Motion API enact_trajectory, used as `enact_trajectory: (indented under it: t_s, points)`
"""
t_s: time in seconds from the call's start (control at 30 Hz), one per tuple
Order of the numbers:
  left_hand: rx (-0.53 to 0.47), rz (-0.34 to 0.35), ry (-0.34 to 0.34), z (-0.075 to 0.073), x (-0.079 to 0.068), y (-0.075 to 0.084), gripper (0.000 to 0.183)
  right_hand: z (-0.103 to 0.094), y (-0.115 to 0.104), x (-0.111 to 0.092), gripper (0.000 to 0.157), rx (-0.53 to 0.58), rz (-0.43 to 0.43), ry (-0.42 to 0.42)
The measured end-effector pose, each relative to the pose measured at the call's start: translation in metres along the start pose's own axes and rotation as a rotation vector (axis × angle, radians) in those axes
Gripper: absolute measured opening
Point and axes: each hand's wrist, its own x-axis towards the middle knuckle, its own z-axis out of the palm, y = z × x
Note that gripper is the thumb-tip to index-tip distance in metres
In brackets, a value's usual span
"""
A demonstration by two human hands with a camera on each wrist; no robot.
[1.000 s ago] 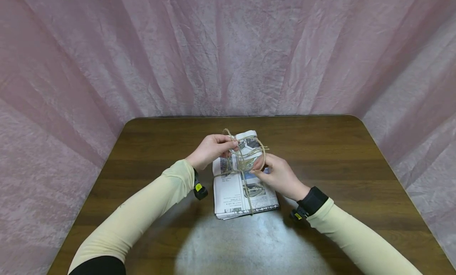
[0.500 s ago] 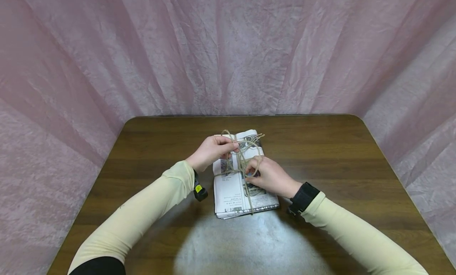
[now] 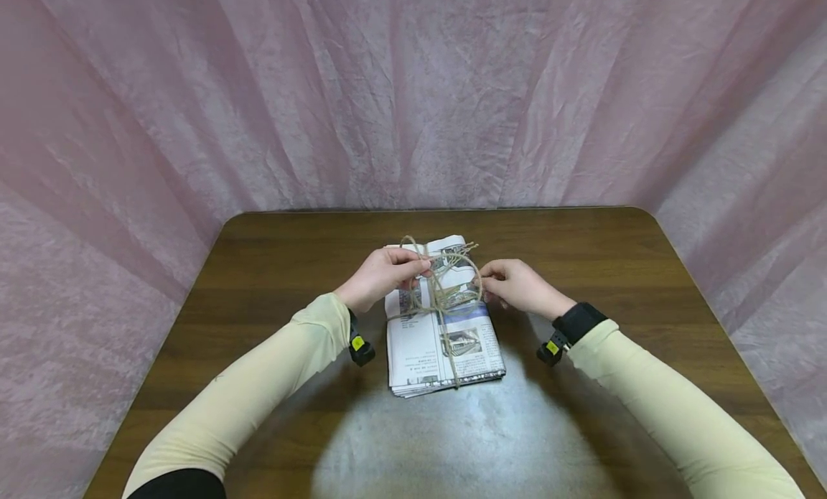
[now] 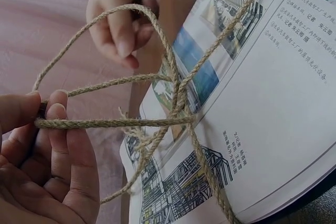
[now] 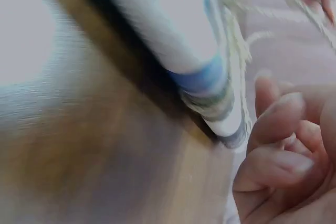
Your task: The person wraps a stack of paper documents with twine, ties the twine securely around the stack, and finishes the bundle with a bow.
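A stack of folded newspapers [image 3: 416, 355] lies in the middle of the table, with jute twine [image 4: 115, 123] crossed over its top. In the left wrist view my left hand [image 4: 50, 166] pinches a loop of the twine between thumb and fingers, above the stack's far left part. My right hand [image 3: 522, 287] is at the stack's right side, close to a second, wider loop. Its fingers are loosely bent, and no twine shows between them in the blurred right wrist view. Loose twine ends [image 3: 466, 248] stick out near the far right corner.
The brown wooden table [image 3: 291, 248] extends around the stack, with a bright light reflection near its front. A pink curtain [image 3: 413, 111] hangs behind the table's far edge and along both sides. Each wrist wears a black strap with a small camera.
My right hand first moved left over the stack at the wide loop, then back right to the stack's edge, off the twine. The loose ends shifted farther back. My left hand stayed nearly still.
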Motion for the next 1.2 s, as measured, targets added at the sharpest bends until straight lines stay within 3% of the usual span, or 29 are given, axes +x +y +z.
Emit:
enact_trajectory:
  t_s: [0.1, 0.17, 0.33, 0.47, 0.73, 0.83, 0.97, 1.2]
  points:
    - [0.013, 0.012, -0.012, 0.0, -0.002, 0.0, 0.027, -0.004, -0.004, 0.015, 0.026, 0.095, 0.108, -0.094]
    - [0.016, 0.015, -0.015, 0.0, -0.003, -0.001, 0.025, -0.002, -0.007, 0.023, 0.027, 0.1, 0.144, -0.154]
    - [-0.014, -0.009, -0.028, 0.0, -0.005, -0.003, 0.031, 0.012, -0.017, 0.036, 0.043, 0.047, 0.16, -0.292]
    - [-0.031, -0.016, -0.031, 0.0, -0.006, -0.002, 0.033, 0.022, -0.024, 0.041, 0.05, 0.046, 0.177, -0.311]
    - [-0.018, -0.009, -0.02, 0.0, -0.006, -0.002, 0.027, 0.037, -0.032, 0.044, 0.03, 0.047, 0.178, -0.276]
    - [-0.008, 0.002, -0.028, 0.0, -0.006, -0.002, 0.031, 0.034, -0.031, 0.039, 0.023, 0.109, 0.169, -0.244]
    - [-0.004, 0.003, -0.028, -0.002, -0.007, -0.001, 0.033, 0.02, -0.026, 0.03, 0.022, 0.256, 0.179, -0.159]
    - [-0.005, -0.01, -0.023, -0.006, -0.008, -0.002, 0.031, -0.024, -0.016, 0.015, 0.032, 0.428, 0.186, 0.097]
